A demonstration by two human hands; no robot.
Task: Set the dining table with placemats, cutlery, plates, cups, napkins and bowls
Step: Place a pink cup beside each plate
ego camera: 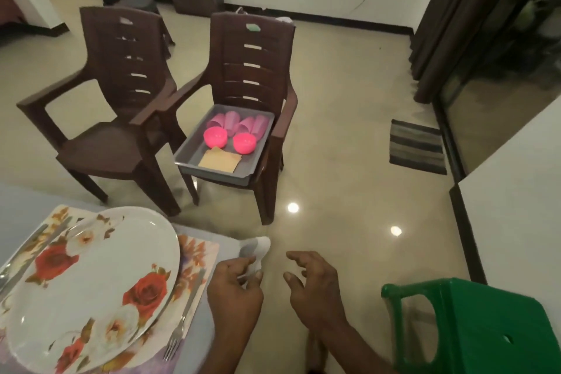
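Napkin (258,252), white and crumpled, sits at the desk (27,203) corner, bottom centre, partly hidden by the left hand (235,285) pinching it. Right hand (314,285) hovers just beside, fingers loosely curled, holding nothing. Lower left, the plate (91,282) and placemat (197,255) are cut off; a fork (182,322) lies alongside. Cups blur inside the tray (188,152) mid-frame.

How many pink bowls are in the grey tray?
2: one pink bowl at the tray's left, another to its right, both before the cups. More may be hidden.

left hand (235,288) fingers pinching, right hand (314,288) loosely curled
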